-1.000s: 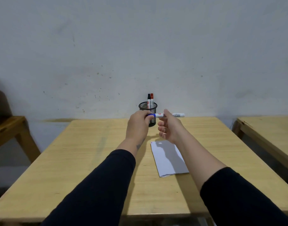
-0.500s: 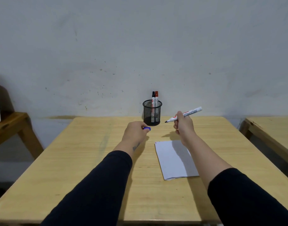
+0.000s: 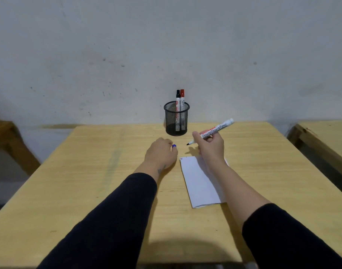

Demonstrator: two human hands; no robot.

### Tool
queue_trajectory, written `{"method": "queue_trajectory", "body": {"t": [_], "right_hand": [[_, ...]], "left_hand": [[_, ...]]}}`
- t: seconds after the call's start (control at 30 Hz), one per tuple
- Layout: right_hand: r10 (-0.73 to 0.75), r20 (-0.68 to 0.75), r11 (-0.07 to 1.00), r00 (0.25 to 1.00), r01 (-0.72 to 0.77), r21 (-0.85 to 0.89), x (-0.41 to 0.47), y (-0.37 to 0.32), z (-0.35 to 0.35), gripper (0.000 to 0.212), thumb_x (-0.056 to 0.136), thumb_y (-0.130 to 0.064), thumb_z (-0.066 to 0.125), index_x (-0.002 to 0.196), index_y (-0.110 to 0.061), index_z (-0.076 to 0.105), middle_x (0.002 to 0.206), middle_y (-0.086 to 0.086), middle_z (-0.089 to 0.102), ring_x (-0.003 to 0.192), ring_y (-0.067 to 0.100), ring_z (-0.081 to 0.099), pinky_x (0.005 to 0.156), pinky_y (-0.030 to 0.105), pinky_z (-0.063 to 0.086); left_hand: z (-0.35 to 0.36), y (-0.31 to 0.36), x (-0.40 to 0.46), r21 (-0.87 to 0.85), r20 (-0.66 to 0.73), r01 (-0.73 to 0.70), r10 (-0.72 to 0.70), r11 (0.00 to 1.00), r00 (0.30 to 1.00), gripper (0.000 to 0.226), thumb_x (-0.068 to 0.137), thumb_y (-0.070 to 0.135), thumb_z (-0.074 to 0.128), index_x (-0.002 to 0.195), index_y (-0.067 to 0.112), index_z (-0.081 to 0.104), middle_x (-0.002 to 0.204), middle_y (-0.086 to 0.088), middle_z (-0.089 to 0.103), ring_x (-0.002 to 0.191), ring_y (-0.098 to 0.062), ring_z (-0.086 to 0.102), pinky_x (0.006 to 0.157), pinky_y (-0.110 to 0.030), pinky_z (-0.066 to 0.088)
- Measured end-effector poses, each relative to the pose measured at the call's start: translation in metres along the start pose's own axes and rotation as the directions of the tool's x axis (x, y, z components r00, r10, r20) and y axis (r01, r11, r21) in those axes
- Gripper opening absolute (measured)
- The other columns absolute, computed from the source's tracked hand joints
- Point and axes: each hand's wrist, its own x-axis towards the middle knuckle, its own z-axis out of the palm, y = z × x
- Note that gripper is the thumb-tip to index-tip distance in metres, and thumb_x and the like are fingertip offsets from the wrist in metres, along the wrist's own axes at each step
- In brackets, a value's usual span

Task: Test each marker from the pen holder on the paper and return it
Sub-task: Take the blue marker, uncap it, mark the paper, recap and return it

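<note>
Marker uncapped above the paper, cap in the other hand.

Right hand [image 3: 211, 146] grips a white uncapped board marker [image 3: 214, 130], tip aimed toward 8 o'clock above the wooden table [image 3: 88, 171]. Left hand [image 3: 161, 152] is clenched on a blue marker cap [image 3: 174, 146]. White folded paper sheet [image 3: 200, 183] lies under the right wrist. At 12 o'clock, a black mesh pen holder [image 3: 176, 119] contains a black-capped marker [image 3: 178, 98] and red-capped marker [image 3: 182, 97], both upright.

I'm seeing a smooth, pale wood desk [image 3: 88, 171], black metal mesh pen holder [image 3: 176, 121], matt white paper [image 3: 201, 183], glossy plastic marker [image 3: 214, 130], matt dark cloth sleeves [image 3: 112, 220].
</note>
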Motion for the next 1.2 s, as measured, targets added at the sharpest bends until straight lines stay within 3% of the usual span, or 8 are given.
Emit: {"method": "queue_trajectory", "body": {"t": [0.13, 0.3, 0.4, 0.57, 0.83, 1.03, 1.2], "right_hand": [[-0.008, 0.012, 0.999, 1.0, 0.007, 0.05, -0.005, 0.0, 0.001, 0.033, 0.083, -0.003, 0.059, 0.067, -0.02, 0.037, 0.061, 0.004, 0.037, 0.041, 0.009, 0.032, 0.037, 0.015, 0.027], [-0.032, 0.152, 0.999, 0.988, 0.038, -0.035, -0.016, 0.004, 0.002, 0.023, 0.091, -0.016, 0.064, 0.073, -0.004, 0.058, 0.058, 0.007, 0.054, 0.037, 0.002, 0.046, 0.038, 0.013, 0.037], [-0.081, 0.178, 0.988, 0.981, 0.102, -0.112, -0.018, 0.006, 0.004, 0.031, 0.088, -0.019, 0.068, 0.073, 0.007, 0.06, 0.053, 0.011, 0.053, 0.037, 0.004, 0.047, 0.043, 0.012, 0.042], [-0.106, 0.178, 0.956, 0.978, 0.15, -0.253, -0.016, 0.014, 0.01, 0.03, 0.086, -0.014, 0.064, 0.061, -0.006, 0.049, 0.044, -0.002, 0.049, 0.038, 0.002, 0.049, 0.046, 0.012, 0.044], [-0.112, 0.199, 0.919, 0.974, 0.178, -0.353, -0.014, 0.021, 0.009, 0.024, 0.085, -0.015, 0.06, 0.064, -0.008, 0.052, 0.055, 0.008, 0.054, 0.043, 0.005, 0.051, 0.048, 0.011, 0.046], [-0.102, 0.218, 0.906, 0.971, 0.181, -0.383, -0.011, 0.025, 0.009, 0.024, 0.084, -0.016, 0.061, 0.062, -0.008, 0.053, 0.059, 0.013, 0.059, 0.049, 0.013, 0.057, 0.059, 0.029, 0.055], [-0.12, 0.22, 0.873, 0.968, 0.208, -0.441, -0.01, 0.024, 0.01, 0.028, 0.085, -0.017, 0.061, 0.059, -0.014, 0.05, 0.055, 0.001, 0.055, 0.042, -0.001, 0.055, 0.048, 0.014, 0.047]], "left_hand": [[0.014, -0.018, -0.023, 0.145, -0.103, -0.096, 0.111, 0.985, 0.988, 0.062, 0.091, 0.054, 0.035, 0.141, 0.017, 0.038, 0.145, -0.001, 0.043, 0.135, -0.02, 0.033, 0.108, -0.042, 0.026], [0.022, -0.029, -0.031, 0.284, 0.071, -0.124, 0.108, 0.951, 0.992, 0.091, 0.081, 0.076, 0.026, 0.151, 0.018, 0.015, 0.161, 0.005, 0.01, 0.148, -0.013, 0.002, 0.119, -0.051, 0.001], [0.022, -0.029, -0.03, 0.3, 0.085, -0.149, 0.129, 0.942, 0.988, 0.091, 0.082, 0.074, 0.026, 0.151, 0.017, 0.012, 0.162, 0.005, 0.006, 0.148, -0.013, -0.001, 0.118, -0.053, 0.0], [0.022, -0.03, -0.028, 0.316, 0.094, -0.164, 0.141, 0.934, 0.986, 0.089, 0.084, 0.073, 0.025, 0.151, 0.017, 0.011, 0.162, 0.004, 0.005, 0.148, -0.013, -0.001, 0.119, -0.052, -0.001], [0.024, -0.031, -0.025, 0.338, 0.095, -0.167, 0.143, 0.926, 0.985, 0.09, 0.083, 0.074, 0.025, 0.151, 0.017, 0.011, 0.162, 0.004, 0.005, 0.148, -0.013, -0.001, 0.119, -0.051, -0.001], [0.025, -0.032, -0.024, 0.34, 0.089, -0.167, 0.145, 0.925, 0.985, 0.089, 0.084, 0.074, 0.025, 0.151, 0.018, 0.012, 0.162, 0.003, 0.007, 0.148, -0.014, 0.0, 0.118, -0.051, 0.0], [0.026, -0.032, -0.023, 0.345, 0.075, -0.163, 0.146, 0.924, 0.986, 0.089, 0.084, 0.074, 0.026, 0.151, 0.018, 0.013, 0.161, 0.003, 0.008, 0.148, -0.014, 0.001, 0.118, -0.051, 0.0]]}}
